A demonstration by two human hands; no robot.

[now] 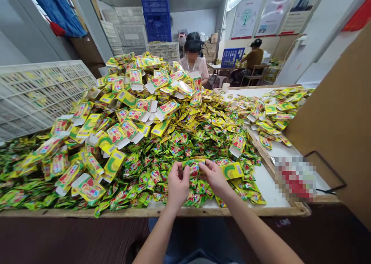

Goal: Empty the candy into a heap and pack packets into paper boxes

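Note:
My left hand (177, 184) and my right hand (213, 176) are close together above the near edge of the table. Both pinch a small stack of green and yellow sachets (193, 167) between their fingers. A flat yellow carton (232, 170) lies just right of my right hand. Under and around my hands spreads a thick layer of loose sachets (162, 155). Behind it rises a heap of yellow and green cartons (136, 97) with white open flaps.
The white table has a wooden rim (179, 212). A white plastic crate (37, 90) stands on the left, a tall brown cardboard sheet (339, 121) on the right. One person (193, 59) sits across the heap, another person (252, 59) at a far table. Blue crates (156, 12) are stacked behind.

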